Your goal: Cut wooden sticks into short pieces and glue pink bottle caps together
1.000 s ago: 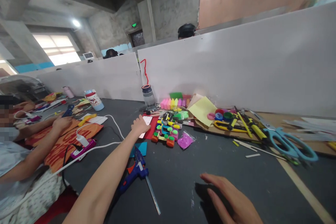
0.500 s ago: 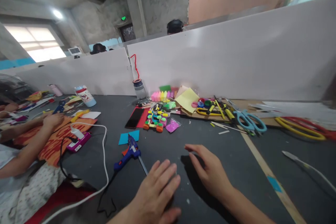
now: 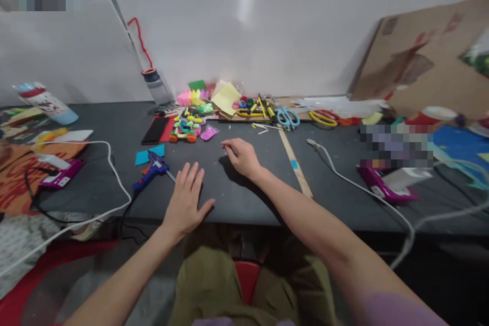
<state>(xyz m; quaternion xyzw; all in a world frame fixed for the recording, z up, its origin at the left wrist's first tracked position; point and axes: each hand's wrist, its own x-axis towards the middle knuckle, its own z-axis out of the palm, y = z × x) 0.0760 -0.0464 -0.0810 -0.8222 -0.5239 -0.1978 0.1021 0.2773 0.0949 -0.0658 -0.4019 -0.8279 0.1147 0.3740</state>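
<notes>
My left hand (image 3: 186,199) lies palm down near the table's front edge, its fingers spread and nothing in it. Just left of its fingertips is a blue glue gun (image 3: 150,172) with a glue stick poking out toward the hand. Blue squares (image 3: 142,157) lie by the gun's nozzle. My right hand (image 3: 244,157) hovers at or just above the tabletop, loosely curled, with thumb and forefinger apart and no object visible in it. Beyond it are a small purple packet (image 3: 209,133) and a colourful toy-like piece (image 3: 186,129) with orange and green parts.
Farther back are a black phone (image 3: 155,130), a jar (image 3: 157,89), yellow paper (image 3: 226,98) and light-blue scissors (image 3: 287,117). A wooden strip (image 3: 293,163) crosses the table. Purple power strips (image 3: 63,175) and white cables (image 3: 340,173) flank both sides. Cardboard (image 3: 405,61) leans right.
The view has tilted down and turned right, bringing in my lap, the right power strip and cardboard. My left thumb has spread outward; my right hand stays loosely curled.
</notes>
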